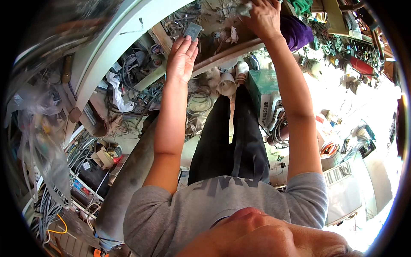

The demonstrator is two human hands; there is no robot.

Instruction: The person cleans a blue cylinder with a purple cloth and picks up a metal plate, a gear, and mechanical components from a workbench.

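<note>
My left hand [182, 59] is stretched forward, palm towards me and fingers nearly straight. Its fingertips overlap the near end of a small grey rectangular plate [193, 31]; whether they grip it is hidden. My right hand [266, 18] reaches over the right part of a wooden workbench [224, 57], back of the hand up. Beside its fingers is a pale, blurred thing [245, 9], and the hold on it is unclear. Small metal parts [179, 24] are strewn over the bench top, along with a crumpled pinkish scrap [232, 34].
Purple cloth [295, 33] hangs at the bench's right end. Below stand a white bucket [226, 85] and a green-and-white box [265, 85]. A large grey cylinder [126, 180] leans by my left side. Bundled cables [53, 205] and clear plastic bags [41, 128] crowd the left.
</note>
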